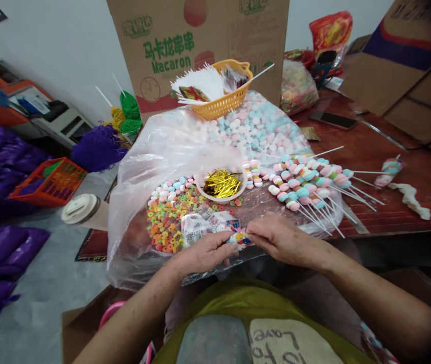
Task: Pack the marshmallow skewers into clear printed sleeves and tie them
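Observation:
Both hands meet at the table's front edge on a small printed plastic wrapper (241, 239). My left hand (208, 250) holds its near left side between thumb and fingers. At its right end, my right hand (278, 237) pinches with bent fingers; whether anything is inside the wrapper is hidden. Just behind my left hand lies a stack of printed wrappers (200, 225) on colourful ring candies (168, 217). A white bowl (201, 193) of gold twist ties (223, 183) stands beyond. Right of it are several marshmallow skewers (306, 179) with white sticks.
A clear plastic sheet (132, 202) covers part of the table, with loose marshmallows (253, 124) at the back. A yellow basket (219, 106) holds white sticks. Further right are a phone (333, 120), a wrapped skewer (388, 172) and a crumpled tissue (411, 199). A lidded cup (82, 210) stands left.

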`<state>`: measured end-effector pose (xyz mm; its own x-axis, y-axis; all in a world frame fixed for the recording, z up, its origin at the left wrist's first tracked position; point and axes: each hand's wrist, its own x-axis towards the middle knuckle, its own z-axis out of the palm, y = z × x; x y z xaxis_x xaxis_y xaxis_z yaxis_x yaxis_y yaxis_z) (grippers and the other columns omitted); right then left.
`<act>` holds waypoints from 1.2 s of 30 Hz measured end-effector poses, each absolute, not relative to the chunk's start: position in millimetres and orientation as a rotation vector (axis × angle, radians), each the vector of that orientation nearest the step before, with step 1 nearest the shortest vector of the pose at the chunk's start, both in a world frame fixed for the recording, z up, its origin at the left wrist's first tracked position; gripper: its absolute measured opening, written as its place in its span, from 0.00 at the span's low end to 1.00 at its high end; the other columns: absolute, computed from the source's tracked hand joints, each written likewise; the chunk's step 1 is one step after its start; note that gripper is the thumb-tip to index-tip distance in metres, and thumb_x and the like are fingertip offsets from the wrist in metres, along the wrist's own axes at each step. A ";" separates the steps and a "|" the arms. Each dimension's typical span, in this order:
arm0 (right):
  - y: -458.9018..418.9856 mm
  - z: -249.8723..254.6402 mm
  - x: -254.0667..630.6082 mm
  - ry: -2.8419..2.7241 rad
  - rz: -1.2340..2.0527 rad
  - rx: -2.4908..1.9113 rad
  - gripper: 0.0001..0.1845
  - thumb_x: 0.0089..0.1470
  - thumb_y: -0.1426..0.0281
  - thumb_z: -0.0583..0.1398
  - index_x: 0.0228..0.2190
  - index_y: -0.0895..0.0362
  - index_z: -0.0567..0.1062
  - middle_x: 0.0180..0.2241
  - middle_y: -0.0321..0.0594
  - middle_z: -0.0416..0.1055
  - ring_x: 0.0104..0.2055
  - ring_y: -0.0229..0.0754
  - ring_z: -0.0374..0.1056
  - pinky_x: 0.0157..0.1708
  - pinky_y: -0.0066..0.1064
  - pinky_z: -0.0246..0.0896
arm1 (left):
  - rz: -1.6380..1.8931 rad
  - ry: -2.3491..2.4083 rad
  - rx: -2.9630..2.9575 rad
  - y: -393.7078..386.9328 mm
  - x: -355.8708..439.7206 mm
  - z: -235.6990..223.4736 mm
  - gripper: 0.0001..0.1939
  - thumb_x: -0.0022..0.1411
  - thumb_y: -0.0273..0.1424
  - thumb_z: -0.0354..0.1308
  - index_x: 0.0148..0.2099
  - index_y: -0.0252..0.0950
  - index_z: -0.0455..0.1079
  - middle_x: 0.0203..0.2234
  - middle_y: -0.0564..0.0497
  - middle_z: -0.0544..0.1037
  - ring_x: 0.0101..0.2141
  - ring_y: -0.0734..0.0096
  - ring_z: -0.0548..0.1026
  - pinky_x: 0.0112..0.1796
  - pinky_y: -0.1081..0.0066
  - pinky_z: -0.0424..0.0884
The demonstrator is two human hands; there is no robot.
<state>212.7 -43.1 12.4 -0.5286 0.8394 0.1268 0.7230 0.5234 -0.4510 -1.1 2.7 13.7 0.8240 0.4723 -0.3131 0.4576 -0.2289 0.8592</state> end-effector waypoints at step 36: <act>-43.9 -3.0 189.0 -1.286 0.623 -1.355 0.11 0.59 0.64 0.49 0.40 0.56 0.64 0.31 0.39 0.69 0.26 0.35 0.63 0.25 0.27 0.61 | 0.471 1.034 1.340 -20.3 18.6 -9.3 0.18 0.58 0.45 0.47 0.29 0.35 0.65 0.18 0.55 0.67 0.17 0.78 0.61 0.19 0.78 0.56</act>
